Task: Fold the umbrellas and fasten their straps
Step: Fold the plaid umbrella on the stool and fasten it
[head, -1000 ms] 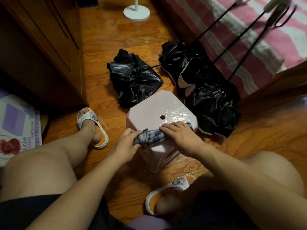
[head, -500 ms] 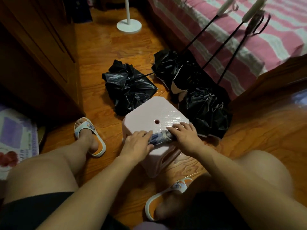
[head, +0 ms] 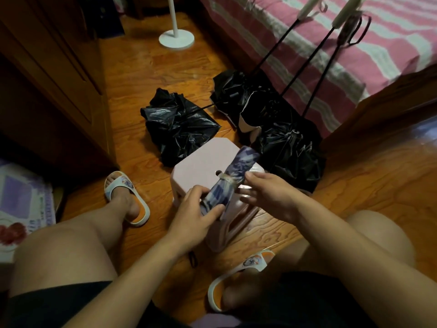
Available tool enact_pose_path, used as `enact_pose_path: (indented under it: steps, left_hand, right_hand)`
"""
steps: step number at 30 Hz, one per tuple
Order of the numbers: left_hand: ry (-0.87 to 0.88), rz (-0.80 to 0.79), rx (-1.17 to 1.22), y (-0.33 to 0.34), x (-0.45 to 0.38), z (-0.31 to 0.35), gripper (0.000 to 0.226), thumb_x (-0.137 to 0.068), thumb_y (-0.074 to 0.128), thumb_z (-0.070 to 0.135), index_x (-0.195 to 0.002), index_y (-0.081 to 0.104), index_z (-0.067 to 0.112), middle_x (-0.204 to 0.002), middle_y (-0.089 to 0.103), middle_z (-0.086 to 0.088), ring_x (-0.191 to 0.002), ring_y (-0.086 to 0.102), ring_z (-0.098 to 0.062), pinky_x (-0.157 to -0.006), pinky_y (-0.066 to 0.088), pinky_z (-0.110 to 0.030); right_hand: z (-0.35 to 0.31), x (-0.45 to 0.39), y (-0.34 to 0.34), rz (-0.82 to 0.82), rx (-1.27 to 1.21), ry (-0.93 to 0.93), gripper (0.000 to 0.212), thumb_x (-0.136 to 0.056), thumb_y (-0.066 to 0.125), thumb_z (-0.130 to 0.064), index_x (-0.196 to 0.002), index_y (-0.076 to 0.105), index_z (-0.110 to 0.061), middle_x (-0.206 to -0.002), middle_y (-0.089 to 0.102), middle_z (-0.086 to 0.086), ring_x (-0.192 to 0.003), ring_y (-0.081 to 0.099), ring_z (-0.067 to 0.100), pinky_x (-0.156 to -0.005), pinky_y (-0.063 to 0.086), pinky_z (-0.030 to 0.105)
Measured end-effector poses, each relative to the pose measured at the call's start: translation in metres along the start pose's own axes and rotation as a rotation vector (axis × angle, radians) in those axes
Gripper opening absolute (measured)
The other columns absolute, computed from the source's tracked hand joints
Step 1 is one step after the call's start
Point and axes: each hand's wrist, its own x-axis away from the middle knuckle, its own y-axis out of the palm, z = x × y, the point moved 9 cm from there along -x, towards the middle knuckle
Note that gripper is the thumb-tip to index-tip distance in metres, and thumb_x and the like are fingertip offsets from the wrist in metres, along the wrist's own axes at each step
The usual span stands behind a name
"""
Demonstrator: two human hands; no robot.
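Note:
A rolled blue-and-white patterned umbrella (head: pixel 238 171) points away from me over the pink plastic stool (head: pixel 201 162), with a pale strap (head: pixel 225 179) wrapped round its middle. My left hand (head: pixel 198 214) grips its near end. My right hand (head: pixel 269 197) hovers just right of the strap, fingers spread and relaxed, holding nothing. Beyond the stool lie several unfolded black umbrellas: one crumpled on the floor (head: pixel 179 129), others (head: pixel 283 143) with long shafts leaning up onto the bed.
A bed with a pink-striped cover (head: pixel 354 43) fills the far right. A dark wooden cabinet (head: pixel 47 91) stands at the left. A white stand base (head: pixel 176 39) sits on the wooden floor. My sandalled feet (head: pixel 125 197) flank the stool.
The umbrella lay crosswise on the stool under both hands; now my left hand has turned it to point away from me, and my right hand has let go of it.

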Motion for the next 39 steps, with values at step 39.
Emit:
enact_pose_path:
  steps: [39]
  left_hand:
    - [0.488, 0.269, -0.886, -0.083, 0.088, 0.108, 0.031, -0.095, 0.06, 0.037, -0.116, 0.047, 0.018, -0.098, 0.06, -0.002, -0.074, 0.061, -0.021, -0.051, 0.053, -0.036]
  right_hand:
    - [-0.073, 0.049, 0.102, -0.041, -0.299, -0.329, 0.008, -0.097, 0.064, -0.012, -0.103, 0.067, -0.007, -0.091, 0.077, 0.003, -0.09, 0.074, 0.018, -0.081, 0.058, 0.035]
